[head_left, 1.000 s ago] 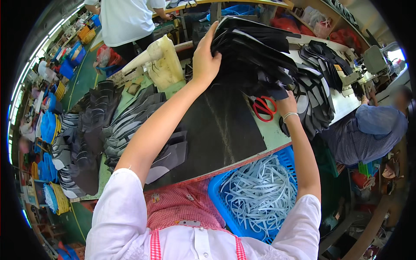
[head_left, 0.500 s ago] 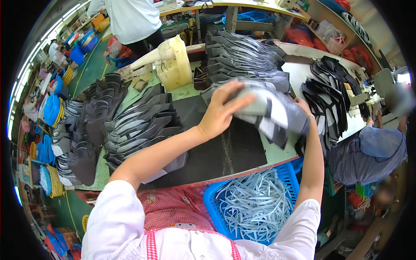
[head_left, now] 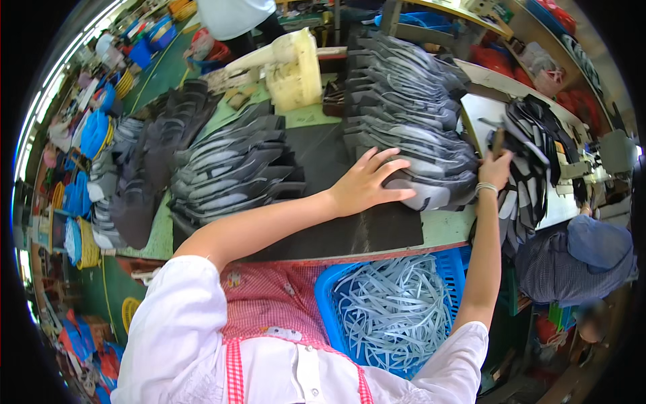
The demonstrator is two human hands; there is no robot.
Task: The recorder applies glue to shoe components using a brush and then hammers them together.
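Observation:
A long overlapping stack of black-and-grey shoe-upper pieces [head_left: 417,121] lies on the middle right of the work table. My left hand [head_left: 373,182] rests on the near left side of this stack, its fingers spread and flat on the topmost pieces. Just past the stack's right edge is my right hand [head_left: 496,170], fingers curled, with a hair-tie-like band at the wrist. A blurred brown, stick-like thing [head_left: 498,140] rises from those fingers; its kind cannot be made out. Darker upper pieces [head_left: 528,161] lie in a heap beside that hand.
More stacked pieces [head_left: 232,165] lie to the left on a black mat [head_left: 323,232]. A yellowed plastic container [head_left: 296,74] stands at the back. Below the table edge is a blue basket [head_left: 324,289] of pale strips. A co-worker [head_left: 579,259] sits at the right.
The bundle of pieces held between both hands now lies on the near end of the stack. My left hand has flattened onto it; my right hand has moved right, off the pieces.

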